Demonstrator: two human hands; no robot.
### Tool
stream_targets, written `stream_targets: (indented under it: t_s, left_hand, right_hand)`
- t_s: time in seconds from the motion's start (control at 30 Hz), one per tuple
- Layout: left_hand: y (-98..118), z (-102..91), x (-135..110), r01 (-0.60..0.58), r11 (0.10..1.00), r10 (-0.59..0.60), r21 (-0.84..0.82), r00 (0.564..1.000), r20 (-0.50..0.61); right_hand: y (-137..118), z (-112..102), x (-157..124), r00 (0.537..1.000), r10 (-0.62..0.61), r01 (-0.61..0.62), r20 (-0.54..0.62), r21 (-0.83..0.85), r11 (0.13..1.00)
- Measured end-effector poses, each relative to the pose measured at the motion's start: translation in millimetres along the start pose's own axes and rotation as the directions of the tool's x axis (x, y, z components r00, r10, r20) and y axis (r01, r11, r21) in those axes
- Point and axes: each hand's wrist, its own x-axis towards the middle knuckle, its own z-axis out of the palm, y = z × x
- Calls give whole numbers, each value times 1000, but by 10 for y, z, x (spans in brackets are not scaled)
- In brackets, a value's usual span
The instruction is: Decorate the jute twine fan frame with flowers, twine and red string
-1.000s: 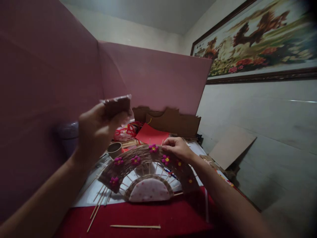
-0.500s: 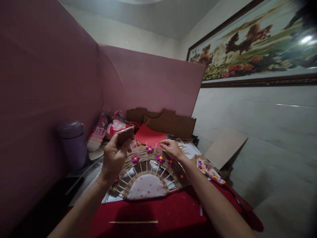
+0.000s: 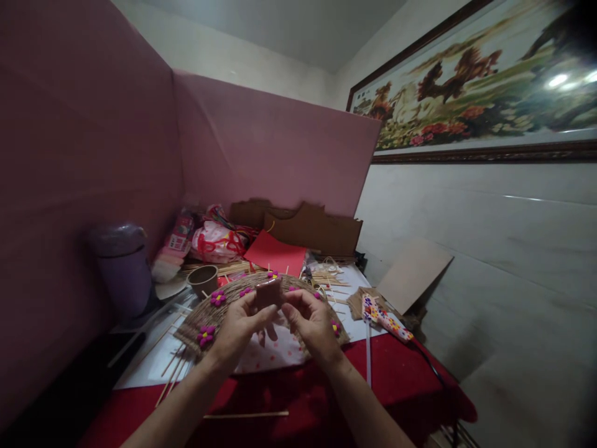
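My left hand (image 3: 242, 326) and my right hand (image 3: 310, 323) meet above a fan-shaped woven craft (image 3: 196, 320). Both pinch a small brown packet (image 3: 269, 292) held up between the fingertips. The fan lies on white paper on the red tablecloth (image 3: 326, 392). Its arc of brown cord carries small pink flowers (image 3: 217, 297), and thin wooden sticks stick out as spokes. A pale dotted half-round piece (image 3: 280, 351) at its centre shows under my wrists.
A purple jar (image 3: 122, 267) stands at the left by the pink partition (image 3: 261, 143). A small brown cup (image 3: 204, 280), red paper (image 3: 275, 254), cardboard pieces (image 3: 312, 227), a bag of red cord (image 3: 217, 241), loose sticks (image 3: 245, 415) and a patterned tool (image 3: 387, 318) lie around.
My left hand came down and toward the centre with the brown packet. My right hand left the fan's rim and joined it on the packet. The camera tilted down slightly.
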Motion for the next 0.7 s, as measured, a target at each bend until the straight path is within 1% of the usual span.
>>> stream_targets:
  t_s: [0.07, 0.13, 0.23, 0.3, 0.33, 0.4, 0.43, 0.47, 0.5, 0.57, 0.63, 0.7]
  left_hand:
    - [-76, -6, -8, 14, 999, -15, -31, 999, -30]
    - [-113, -14, -23, 25, 998, -28, -51, 998, -49]
    - [-85, -42, -56, -10, 998, 2, -65, 993, -117]
    - [-32, -71, -78, -35, 994, 19, -105, 988, -151]
    - [-5, -85, -87, -23, 991, 6, -129, 991, -133]
    - [37, -102, -99, 43, 987, -49, -155, 998, -38]
    - [51, -104, -103, 78, 984, -79, -161, 997, 0]
    - [59, -102, -105, 103, 979, -102, -174, 995, 11]
    - [63, -96, -106, 113, 974, -116, -196, 993, -4]
    - [66, -80, -107, 102, 962, -123, -254, 990, -71]
    - [66, -63, -107, 78, 957, -115, -278, 986, -120]
    - [66, -51, -107, 57, 959, -98, -278, 986, -136]
  right_hand:
    - [25, 27, 0, 999, 32, -32, 11, 8, 999]
    - [20, 51, -13, 999, 50, -50, 15, -20, 999]
    - [-21, 59, -46, 997, 69, -69, 15, -33, 997]
    - [-44, 42, -64, 992, 112, -113, 66, 11, 994]
    - [-47, 32, -72, 985, 138, -143, 106, 45, 989]
    - [-31, 19, -89, 971, 173, -194, 164, 122, 974]
    - [-13, 19, -100, 969, 177, -205, 171, 163, 965]
    - [10, 24, -114, 971, 174, -206, 166, 208, 956]
    - [35, 33, -130, 974, 166, -201, 153, 252, 947]
    - [81, 58, -169, 979, 151, -188, 137, 311, 932]
    - [108, 87, -208, 979, 144, -184, 145, 317, 930]
    - [115, 114, -239, 978, 140, -180, 153, 287, 941]
